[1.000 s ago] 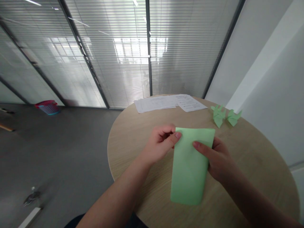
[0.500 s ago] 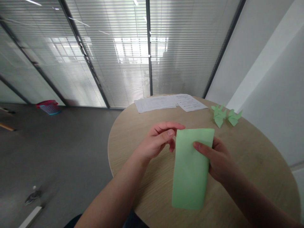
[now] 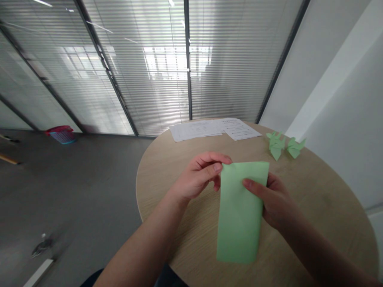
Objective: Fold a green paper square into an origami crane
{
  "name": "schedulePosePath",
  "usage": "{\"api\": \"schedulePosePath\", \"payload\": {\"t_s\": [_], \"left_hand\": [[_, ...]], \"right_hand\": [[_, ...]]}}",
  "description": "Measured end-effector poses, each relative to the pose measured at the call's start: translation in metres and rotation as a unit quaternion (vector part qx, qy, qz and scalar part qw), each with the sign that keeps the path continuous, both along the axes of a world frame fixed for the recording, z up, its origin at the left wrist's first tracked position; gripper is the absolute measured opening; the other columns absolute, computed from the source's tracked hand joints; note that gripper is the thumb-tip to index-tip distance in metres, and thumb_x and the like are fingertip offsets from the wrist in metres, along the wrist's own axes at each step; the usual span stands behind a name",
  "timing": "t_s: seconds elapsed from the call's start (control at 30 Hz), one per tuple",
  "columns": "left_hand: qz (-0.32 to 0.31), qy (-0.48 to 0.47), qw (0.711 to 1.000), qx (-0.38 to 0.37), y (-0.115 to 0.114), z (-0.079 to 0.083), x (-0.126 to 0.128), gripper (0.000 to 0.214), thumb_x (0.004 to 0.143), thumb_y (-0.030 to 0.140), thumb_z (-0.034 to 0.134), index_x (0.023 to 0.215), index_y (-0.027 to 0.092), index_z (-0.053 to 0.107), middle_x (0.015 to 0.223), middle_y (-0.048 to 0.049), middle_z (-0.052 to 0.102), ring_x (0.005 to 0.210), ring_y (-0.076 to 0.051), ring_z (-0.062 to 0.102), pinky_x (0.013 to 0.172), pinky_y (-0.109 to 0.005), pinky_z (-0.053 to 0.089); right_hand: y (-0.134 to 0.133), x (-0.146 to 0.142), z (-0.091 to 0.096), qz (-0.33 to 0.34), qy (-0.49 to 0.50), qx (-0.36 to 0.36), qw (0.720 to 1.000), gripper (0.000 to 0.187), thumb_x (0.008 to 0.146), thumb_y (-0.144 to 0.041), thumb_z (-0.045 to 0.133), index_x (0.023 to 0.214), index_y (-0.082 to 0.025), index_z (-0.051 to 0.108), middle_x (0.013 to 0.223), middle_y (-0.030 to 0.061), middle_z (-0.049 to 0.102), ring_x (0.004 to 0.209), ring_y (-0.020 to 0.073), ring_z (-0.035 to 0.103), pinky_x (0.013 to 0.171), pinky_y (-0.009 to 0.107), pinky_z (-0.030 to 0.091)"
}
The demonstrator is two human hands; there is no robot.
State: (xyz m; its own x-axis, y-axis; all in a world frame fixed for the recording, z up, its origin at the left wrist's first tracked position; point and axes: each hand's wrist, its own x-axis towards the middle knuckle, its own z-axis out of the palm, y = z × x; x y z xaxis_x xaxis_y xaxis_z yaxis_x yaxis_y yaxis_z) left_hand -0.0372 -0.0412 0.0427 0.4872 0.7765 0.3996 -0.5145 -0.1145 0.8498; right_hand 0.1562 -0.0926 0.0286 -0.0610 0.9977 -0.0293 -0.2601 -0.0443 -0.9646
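Note:
A folded sheet of green paper (image 3: 237,223), a tall narrow rectangle, is held up over the round table. My right hand (image 3: 273,199) grips its right side, thumb flat on the front and fingers hidden behind. At the upper left corner, my left hand (image 3: 203,175) pinches the paper between thumb and index finger; its other fingers curl beside the left edge. Farther back on the right, folded green paper figures (image 3: 275,146) sit close together, with another green figure (image 3: 295,148) beside them.
Printed white sheets (image 3: 196,129) lie along the far edge of the wooden table (image 3: 161,167). Glass panels with blinds (image 3: 158,95) stand behind it, and a white wall (image 3: 344,119) rises at the right. On the floor at left is a red and blue basket (image 3: 63,135).
My left thumb has moved slightly right, closing onto the paper's upper left corner. My right hand keeps its grip, and the paper has barely shifted.

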Motion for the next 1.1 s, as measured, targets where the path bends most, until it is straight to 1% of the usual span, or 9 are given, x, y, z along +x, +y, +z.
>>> {"api": "schedulePosePath", "payload": {"t_s": [0.2, 0.37, 0.5, 0.57, 0.67, 0.73, 0.8, 0.9, 1.1], "left_hand": [[0.018, 0.006, 1.0, 0.003, 0.001, -0.001, -0.001, 0.038, 0.08, 0.047, 0.082, 0.108, 0.022, 0.074, 0.092, -0.0024, 0.066, 0.058, -0.008, 0.056, 0.047, -0.018, 0.049], [0.017, 0.015, 1.0, 0.017, 0.001, -0.002, 0.0, 0.036, 0.082, 0.046, 0.081, 0.106, 0.021, 0.073, 0.087, -0.0011, 0.064, 0.055, -0.007, 0.054, 0.047, -0.018, 0.048], [0.025, 0.0, 0.999, 0.032, 0.001, -0.001, 0.001, 0.043, 0.083, 0.049, 0.079, 0.115, 0.022, 0.068, 0.092, -0.0013, 0.063, 0.057, -0.008, 0.054, 0.045, -0.017, 0.046], [0.053, 0.013, 0.998, 0.041, 0.001, -0.001, 0.001, 0.045, 0.084, 0.057, 0.074, 0.109, 0.021, 0.066, 0.087, -0.0008, 0.062, 0.058, -0.009, 0.054, 0.046, -0.018, 0.045], [0.084, 0.089, 0.989, 0.085, -0.002, 0.001, 0.001, 0.047, 0.087, 0.063, 0.069, 0.084, 0.016, 0.064, 0.07, 0.0008, 0.055, 0.059, -0.01, 0.052, 0.05, -0.02, 0.044], [0.077, 0.155, 0.978, 0.117, -0.005, 0.001, 0.001, 0.049, 0.09, 0.061, 0.067, 0.076, 0.014, 0.063, 0.068, -0.0004, 0.055, 0.06, -0.011, 0.051, 0.053, -0.021, 0.043], [0.06, 0.203, 0.969, 0.126, -0.007, 0.0, 0.003, 0.05, 0.093, 0.059, 0.063, 0.073, 0.014, 0.064, 0.068, -0.002, 0.058, 0.061, -0.012, 0.052, 0.054, -0.022, 0.043], [0.042, 0.212, 0.973, 0.084, -0.009, -0.003, 0.006, 0.051, 0.094, 0.06, 0.061, 0.071, 0.014, 0.064, 0.067, -0.0026, 0.061, 0.058, -0.012, 0.052, 0.053, -0.022, 0.043], [0.037, 0.146, 0.988, -0.022, -0.008, -0.002, 0.006, 0.047, 0.084, 0.059, 0.074, 0.077, 0.013, 0.069, 0.069, -0.004, 0.067, 0.055, -0.012, 0.057, 0.051, -0.021, 0.044]], "right_hand": [[0.0, 0.0, -0.001, -0.011, -0.01, 0.006, 1.0, 0.037, 0.068, -0.047, 0.09, 0.092, -0.022, 0.078, 0.083, 0.0084, 0.08, 0.066, 0.0259, 0.073, 0.06, 0.037, 0.059], [0.0, -0.001, 0.0, -0.015, -0.008, 0.005, 1.0, 0.038, 0.068, -0.047, 0.09, 0.094, -0.022, 0.078, 0.084, 0.0085, 0.08, 0.067, 0.0265, 0.073, 0.06, 0.037, 0.059], [0.001, -0.001, -0.001, -0.019, 0.009, -0.004, 1.0, 0.037, 0.067, -0.045, 0.091, 0.094, -0.023, 0.078, 0.085, 0.0074, 0.08, 0.067, 0.0248, 0.072, 0.061, 0.036, 0.059], [0.002, -0.001, -0.002, -0.022, 0.011, -0.002, 1.0, 0.037, 0.067, -0.045, 0.091, 0.093, -0.022, 0.078, 0.084, 0.0076, 0.08, 0.066, 0.0245, 0.072, 0.061, 0.036, 0.058], [0.004, -0.001, -0.004, -0.025, 0.0, 0.008, 1.0, 0.037, 0.068, -0.047, 0.09, 0.092, -0.021, 0.078, 0.083, 0.0084, 0.08, 0.066, 0.0252, 0.072, 0.061, 0.036, 0.058], [0.005, -0.001, -0.005, -0.027, -0.013, 0.019, 0.999, 0.037, 0.07, -0.047, 0.089, 0.093, -0.021, 0.078, 0.084, 0.0086, 0.08, 0.068, 0.0255, 0.072, 0.061, 0.036, 0.057], [0.005, -0.001, -0.005, -0.034, -0.021, 0.025, 0.999, 0.036, 0.071, -0.047, 0.089, 0.094, -0.021, 0.078, 0.085, 0.0087, 0.08, 0.069, 0.0255, 0.072, 0.061, 0.035, 0.057], [0.005, -0.002, -0.005, -0.037, -0.014, 0.021, 0.999, 0.037, 0.069, -0.046, 0.09, 0.092, -0.02, 0.078, 0.086, 0.0089, 0.08, 0.07, 0.0253, 0.072, 0.062, 0.035, 0.057], [0.008, -0.003, 0.0, -0.006, 0.023, 0.029, 0.999, 0.032, 0.071, -0.047, 0.089, 0.088, -0.022, 0.078, 0.083, 0.0062, 0.079, 0.07, 0.0229, 0.071, 0.065, 0.035, 0.057]]}}
